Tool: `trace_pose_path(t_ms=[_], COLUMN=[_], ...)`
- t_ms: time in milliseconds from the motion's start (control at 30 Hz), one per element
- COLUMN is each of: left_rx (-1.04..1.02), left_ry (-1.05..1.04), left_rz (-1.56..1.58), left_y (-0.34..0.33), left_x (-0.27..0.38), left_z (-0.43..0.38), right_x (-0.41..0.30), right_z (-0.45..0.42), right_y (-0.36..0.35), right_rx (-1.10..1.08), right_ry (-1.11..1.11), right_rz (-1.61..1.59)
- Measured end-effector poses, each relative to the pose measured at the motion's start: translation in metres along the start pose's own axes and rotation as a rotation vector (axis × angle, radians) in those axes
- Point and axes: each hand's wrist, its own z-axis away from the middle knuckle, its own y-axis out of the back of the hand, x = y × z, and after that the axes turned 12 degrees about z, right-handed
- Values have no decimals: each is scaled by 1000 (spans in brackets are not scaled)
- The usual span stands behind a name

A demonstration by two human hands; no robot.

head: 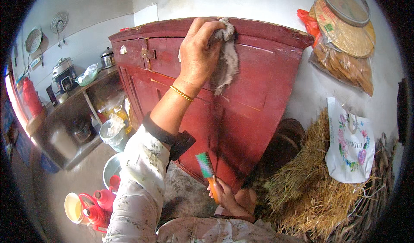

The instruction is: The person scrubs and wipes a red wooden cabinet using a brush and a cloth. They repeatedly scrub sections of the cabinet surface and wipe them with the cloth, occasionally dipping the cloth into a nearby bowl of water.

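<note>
My left hand is raised against the upper front of a red wooden cabinet. It grips a crumpled grey rag, whose frayed end hangs down over the drawer fronts. A gold bead bracelet circles that wrist. Low down, in front of the cabinet's lower part, my right hand holds a brush by its orange handle. The brush's green and pale bristles point up and to the left. On the cabinet's left drawer sits a metal latch.
At left, a counter carries a rice cooker and a lidded pot. A waste bin, red thermos flasks and a cream bucket stand on the floor. Straw and a white floral bag are at right.
</note>
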Motion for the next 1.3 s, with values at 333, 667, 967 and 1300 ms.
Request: trace_pose_path(t_ms=[333, 667, 967, 1300], left_rx=[17, -439, -95, -471], left_ry=[189, 129, 347, 293], left_rz=[-30, 151, 116, 347], left_y=[8, 1, 19, -8], left_x=[-1, 61, 16, 84], left_z=[24, 91, 84, 115], right_x=[-4, -16, -16, -16], right_z=[-2, 0, 4, -2], right_y=[-12, -27, -30, -34], right_rx=[10, 42, 42, -5], right_ry=[42, -47, -11, -90], right_rz=[96, 255, 275, 382])
